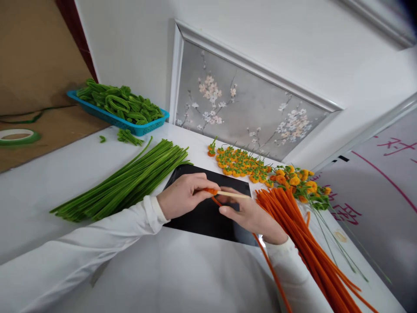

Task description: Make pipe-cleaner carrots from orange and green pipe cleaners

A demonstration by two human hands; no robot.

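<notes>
My left hand (185, 194) is closed, pinching a thin pale wooden stick (233, 194) near its left end. Orange pipe cleaner is wound around the stick at my fingertips. From that coil, the loose orange pipe cleaner (272, 270) runs under my right hand (249, 215) and comes out below the wrist, trailing to the bottom edge. My right hand curls around this strand beside the stick's right end; its fingers are slightly blurred and partly hidden behind the stick. Both hands are above a black mat (205, 221).
Green pipe cleaners (127, 182) lie left, orange ones (302, 234) right. Behind are small orange flowers (241, 161) and a flower bunch (295, 178). A blue basket (143, 129) holds green looped pieces. Green tape (19, 136) sits far left; a whiteboard (384, 187) stands right.
</notes>
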